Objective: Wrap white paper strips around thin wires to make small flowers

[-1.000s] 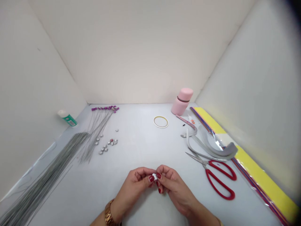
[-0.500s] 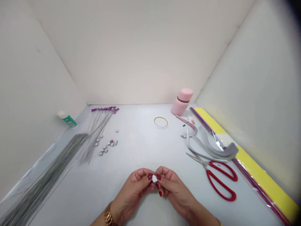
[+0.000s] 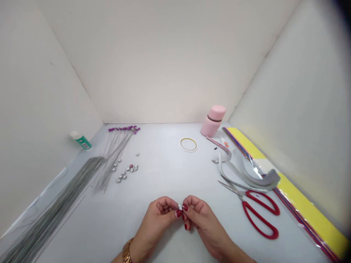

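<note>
Pale walls [image 3: 170,73] are enclosing the back and sides of a smooth whitish counter [image 3: 164,171]. A bundle of grey wire stems [image 3: 61,197] is slanting from the near left corner toward the back, and a pack of coloured sheets [image 3: 298,204], yellow uppermost, is running along the right wall. At the near middle, the left hand [image 3: 157,221] and right hand [image 3: 204,221] are meeting at their fingertips, both pinching one small thing. Right of them, red-handled scissors [image 3: 241,194] are lying with their blades pointing away and leftward. A pink flask [image 3: 210,128] is standing at the back. Silver stars [image 3: 132,169] are lying loosely left of centre. The small white piece [image 3: 180,206] is sitting between the pinching fingertips, mostly hidden; its long axis and direction are staying unreadable.
</note>
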